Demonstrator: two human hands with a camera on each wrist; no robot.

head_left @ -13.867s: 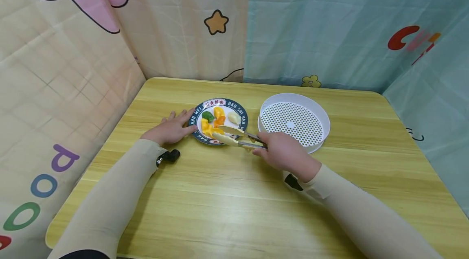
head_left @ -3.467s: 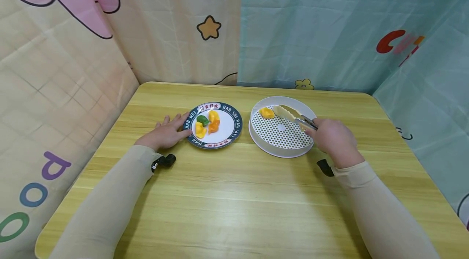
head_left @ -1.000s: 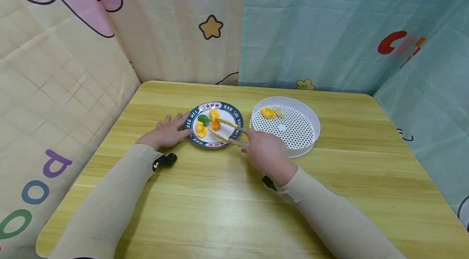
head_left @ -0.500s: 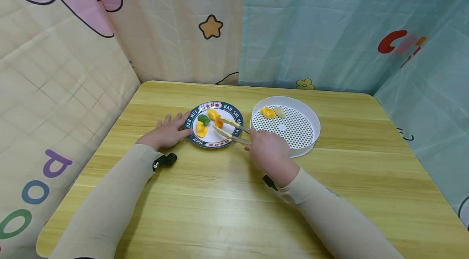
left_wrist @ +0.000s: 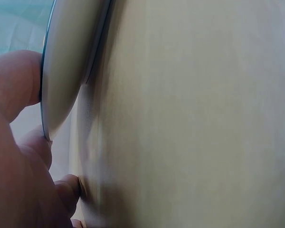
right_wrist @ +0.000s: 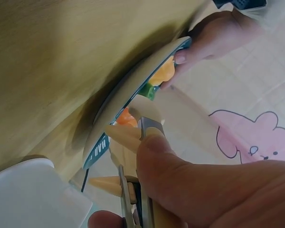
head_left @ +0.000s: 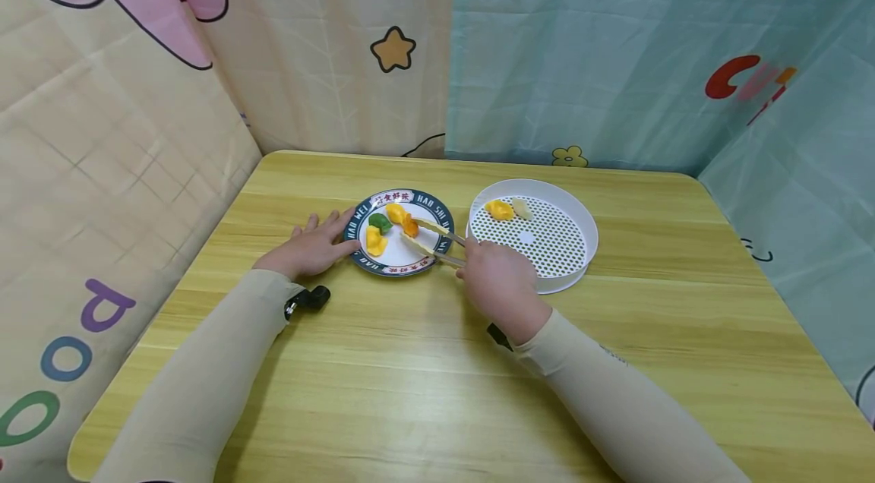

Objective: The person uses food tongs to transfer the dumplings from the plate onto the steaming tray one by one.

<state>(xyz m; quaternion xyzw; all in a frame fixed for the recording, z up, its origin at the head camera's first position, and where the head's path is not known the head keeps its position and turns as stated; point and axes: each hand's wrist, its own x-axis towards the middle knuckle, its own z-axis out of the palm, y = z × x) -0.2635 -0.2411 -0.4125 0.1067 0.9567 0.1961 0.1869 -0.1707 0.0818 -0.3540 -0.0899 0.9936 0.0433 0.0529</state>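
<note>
The plate (head_left: 443, 219) sits on the bench (head_left: 410, 361) towards the far edge, left of that edge's middle, and the perforated white tray (head_left: 589, 238) stands just beside it on the right, apart from it; this pairing probably lets one arm reach both with little travel. The left hand (head_left: 307, 246) comes in from the side of the bench's left edge, its fingers spread loosely on the wood and its thumb resting on the plate's rim, so its grip is flat and relaxed rather than clenched; most likely it steadies the plate against sliding. The right hand (head_left: 502, 278) has its grip curled round the tongs (head_left: 432, 226), thumb on one arm and a finger on the other, which would let a light squeeze control the gap. The pale tips stand apart over the plate, right beside the orange piece (head_left: 410, 225), which lies near the plate's middle; whether a tip touches it cannot be told. Keeping the tips low and parted seems meant to fit them about a small, soft-looking shape. Left of the orange piece lie one yellow piece (head_left: 395, 214) nearer the far edge, the green piece (head_left: 380, 222), and another yellow piece (head_left: 375, 241) nearer the thumb. In the tray, a yellow piece (head_left: 500, 209) and a whitish piece (head_left: 522, 209) lie side by side near its far wall, an arrangement that leaves the rest of its base free.
</note>
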